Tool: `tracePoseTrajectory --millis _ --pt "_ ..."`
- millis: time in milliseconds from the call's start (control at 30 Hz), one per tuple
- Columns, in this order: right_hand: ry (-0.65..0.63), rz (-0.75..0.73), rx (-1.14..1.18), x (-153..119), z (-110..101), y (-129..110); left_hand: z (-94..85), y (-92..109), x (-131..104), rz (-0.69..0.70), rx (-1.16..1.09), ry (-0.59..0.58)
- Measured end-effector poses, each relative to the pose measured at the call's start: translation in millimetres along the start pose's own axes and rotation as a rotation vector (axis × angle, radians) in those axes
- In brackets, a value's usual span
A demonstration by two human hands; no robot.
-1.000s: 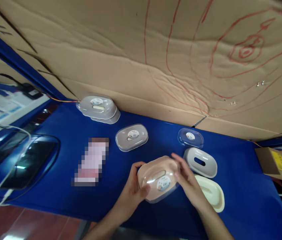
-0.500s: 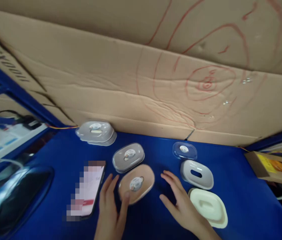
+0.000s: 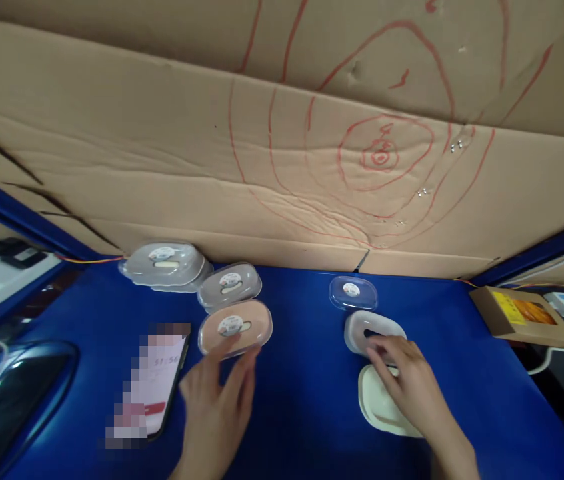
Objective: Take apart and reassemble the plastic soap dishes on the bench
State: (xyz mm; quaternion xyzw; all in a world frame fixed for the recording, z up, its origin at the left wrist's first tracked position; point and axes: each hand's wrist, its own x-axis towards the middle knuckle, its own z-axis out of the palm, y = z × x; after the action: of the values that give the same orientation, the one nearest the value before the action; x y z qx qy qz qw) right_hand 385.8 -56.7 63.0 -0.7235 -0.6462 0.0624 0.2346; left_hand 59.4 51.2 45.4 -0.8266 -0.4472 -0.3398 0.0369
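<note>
on the table (image 3: 307, 400)'s left half, the pink box (image 3: 257, 322) is overlapped by the loosely open left hand (image 3: 219, 393); toward the right edge, the grey dish (image 3: 379, 322) is partly covered by the curled right hand (image 3: 407, 377), its grip unclear

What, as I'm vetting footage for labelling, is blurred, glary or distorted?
In the head view, pale glare streaks the dark-screened device, pixelation masks part of the phone, the left hand looks slightly soft, and the picture's edges seem stretched.
</note>
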Motion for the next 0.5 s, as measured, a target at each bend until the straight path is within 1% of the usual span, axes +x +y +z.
tracePoseTrajectory --millis 33,67,100,133,167,200,267,333,367,400,433,500 --pt "-0.013 0.035 0.004 -10.4 -5.5 3.5 0.4 9.5 -0.9 0.064 -0.102 -0.047" --pt "-0.028 0.072 -0.004 -21.1 -9.4 5.7 1.6 20.9 -3.3 0.131 -0.206 -0.119" --pt "-0.057 0.096 -0.015 -31.2 -11.6 6.2 3.6 33.5 -6.7 0.206 -0.29 -0.208" --pt "-0.086 0.096 -0.022 -39.8 -12.3 4.7 6.4 46.3 -10.3 0.309 -0.352 -0.304" --pt "-0.108 0.068 -0.02 -46.4 -11.8 1.0 9.8 58.5 -13.8 0.42 -0.398 -0.377" --pt "-0.14 0.022 -0.004 -50.7 -10.7 -4.5 13.6 69.0 -16.6 0.499 -0.416 -0.421" --pt "-0.212 -0.08 0.064 -52.9 -8.6 -17.7 20.8 82.4 -20.3 0.575 -0.413 -0.487" --pt "-0.272 -0.134 0.139 -48.6 -7.6 -25.2 24.9 83.8 -22.7 0.559 -0.397 -0.534" --pt "-0.259 -0.141 0.149 -44.9 -7.3 -24.2 25.3 80.3 -24.2 0.529 -0.389 -0.55" --pt "-0.209 -0.138 0.127 -40.5 -6.4 -19.3 24.3 74.5 -26.3 0.49 -0.382 -0.557" --pt "-0.131 -0.125 0.076 -35.6 -4.7 -10.9 22.1 67.0 -28.9 0.444 -0.375 -0.557" --pt "0.028 -0.064 -0.114 -24.8 1.9 12.5 14.5 49.5 -35.0 0.357 -0.355 -0.56"
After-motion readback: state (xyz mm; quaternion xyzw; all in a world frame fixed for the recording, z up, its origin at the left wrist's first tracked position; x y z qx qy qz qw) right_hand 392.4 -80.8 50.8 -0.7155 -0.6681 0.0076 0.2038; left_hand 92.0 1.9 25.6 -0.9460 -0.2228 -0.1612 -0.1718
